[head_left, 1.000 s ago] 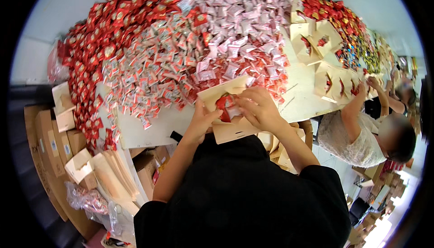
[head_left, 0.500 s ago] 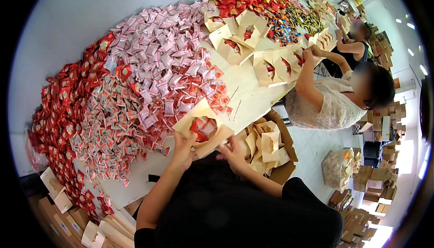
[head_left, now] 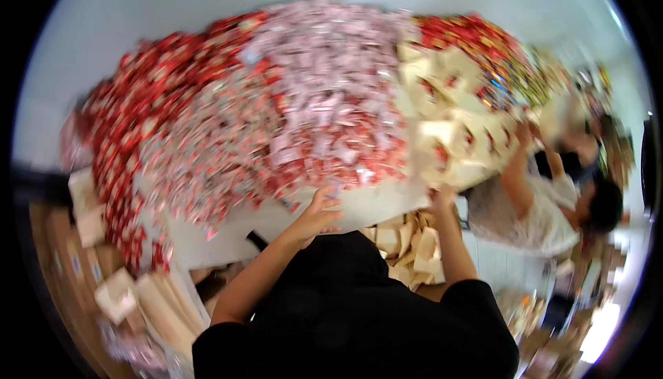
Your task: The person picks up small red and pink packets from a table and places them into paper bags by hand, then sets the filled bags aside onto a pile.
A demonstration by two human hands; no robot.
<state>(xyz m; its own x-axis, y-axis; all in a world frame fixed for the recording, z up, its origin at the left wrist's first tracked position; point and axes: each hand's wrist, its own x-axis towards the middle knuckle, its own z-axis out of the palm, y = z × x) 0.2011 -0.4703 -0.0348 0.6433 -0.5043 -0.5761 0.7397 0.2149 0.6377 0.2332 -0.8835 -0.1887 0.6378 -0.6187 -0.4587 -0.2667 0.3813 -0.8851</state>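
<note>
My left hand (head_left: 319, 215) is raised over the near table edge, in front of the candy piles. Its fingers are smeared by motion, and a small pale lilac patch at the fingertips is too blurred to name. Farther right, my right hand (head_left: 443, 197) is at the near side of a cream paper box (head_left: 434, 132) with red packets in its opening, and its fingers look closed on the box's edge. This box stands at the left end of a row of similar boxes. Pale pink candy packets (head_left: 321, 54) are heaped ahead, above clear-red wrapped sweets (head_left: 366, 151).
Red packets (head_left: 166, 75) and small white-and-red sachets (head_left: 214, 137) cover the table's left. A carton of folded cream boxes (head_left: 414, 248) stands below the table edge. To the right, a co-worker in a pale top (head_left: 532, 213) reaches to the row. Brown cartons (head_left: 62, 255) are at lower left.
My two hands have come apart; both were holding one filled cream box. The right has moved to the row of boxes, the left is off the box. The view has turned, blurring everything.
</note>
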